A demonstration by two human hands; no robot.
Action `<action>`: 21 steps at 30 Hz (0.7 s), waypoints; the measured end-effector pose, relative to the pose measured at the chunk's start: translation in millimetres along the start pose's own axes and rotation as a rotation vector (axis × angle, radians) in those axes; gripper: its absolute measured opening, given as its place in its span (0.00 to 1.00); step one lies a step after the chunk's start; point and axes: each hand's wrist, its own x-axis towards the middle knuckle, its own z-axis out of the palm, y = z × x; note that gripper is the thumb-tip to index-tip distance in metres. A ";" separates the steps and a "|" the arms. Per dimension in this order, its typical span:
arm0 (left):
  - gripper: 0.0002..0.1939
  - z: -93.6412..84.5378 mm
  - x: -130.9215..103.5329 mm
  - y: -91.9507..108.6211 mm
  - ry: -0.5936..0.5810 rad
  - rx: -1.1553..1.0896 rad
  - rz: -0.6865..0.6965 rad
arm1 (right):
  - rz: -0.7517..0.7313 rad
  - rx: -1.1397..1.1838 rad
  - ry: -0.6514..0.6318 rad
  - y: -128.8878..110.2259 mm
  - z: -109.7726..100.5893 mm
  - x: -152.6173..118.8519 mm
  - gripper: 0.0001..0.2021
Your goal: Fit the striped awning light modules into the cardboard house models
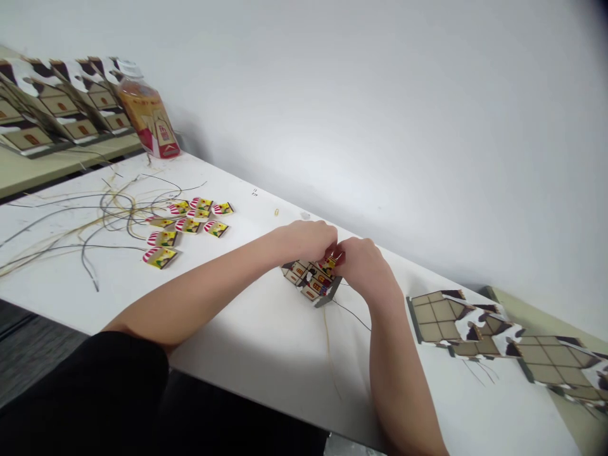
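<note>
A small model house point(311, 284) with a printed front lies tilted on the white table, and both hands work at its upper right side. My left hand point(311, 240) is closed, its fingertips pinched together over the house. Close against it, my right hand point(363, 263) is closed too, with bent fingers and thumb. Between the fingertips shows a small yellow and red awning piece point(327, 265); just how each finger grips it is partly hidden. A dark wire point(351, 311) and a pale wire point(327, 342) trail from the house across the table.
Several striped awning pieces point(161, 256) with tangled wires point(114, 212) lie on the left. A drink bottle point(149, 111) stands against the wall. Model houses fill a back-left shelf point(76, 155); more model houses point(437, 316) lie at the right. A small yellow ring point(276, 212) lies near the wall.
</note>
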 end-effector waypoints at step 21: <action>0.11 3.6 1.2 -1.3 0.030 0.045 0.019 | -0.025 -0.037 0.025 -3.8 3.2 -1.8 0.08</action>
